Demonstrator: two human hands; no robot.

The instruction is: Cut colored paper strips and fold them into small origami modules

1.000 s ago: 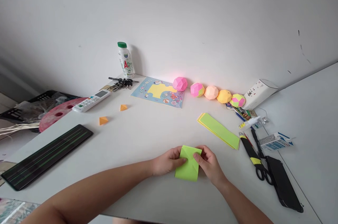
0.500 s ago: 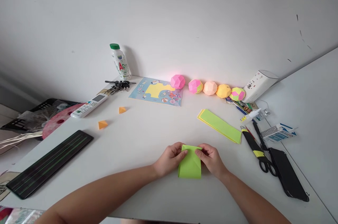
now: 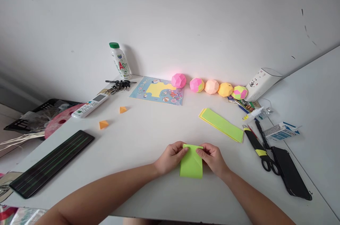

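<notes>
Clerk: Where is the principal item sitting?

Inspector: A light-green paper piece (image 3: 191,167) is occupying the near middle of the counter (image 3: 148,133), between the left hand (image 3: 169,160) and the right hand (image 3: 215,161). A faint diagonal crease is showing on its upper face.

Clerk: And what are the hands doing?

Inspector: Both are gripping it. The left hand is pinching the far left corner and the right hand the far right corner, each thumb pressing on top. The paper is hiding the fingertips beneath. Whether the piece is touching the counter, I cannot tell.

Clerk: What is lying closest?

Inspector: On the far right side of the hands, a stack of paper strips (image 3: 223,125) is lying aslant, green uppermost, yellow showing along its edge. Toward the far left, two small orange pieces, one nearer (image 3: 103,124) and one farther (image 3: 123,109), are sitting apart from each other.

Clerk: Anything farther out?

Inspector: At the far side, five faceted balls (image 3: 211,86) are forming a row before the wall (image 3: 170,23). A green-capped bottle (image 3: 120,63) is standing upright at far left, with keys (image 3: 120,85) lying just beside it. Scissors (image 3: 270,165) are lying at right.
</notes>
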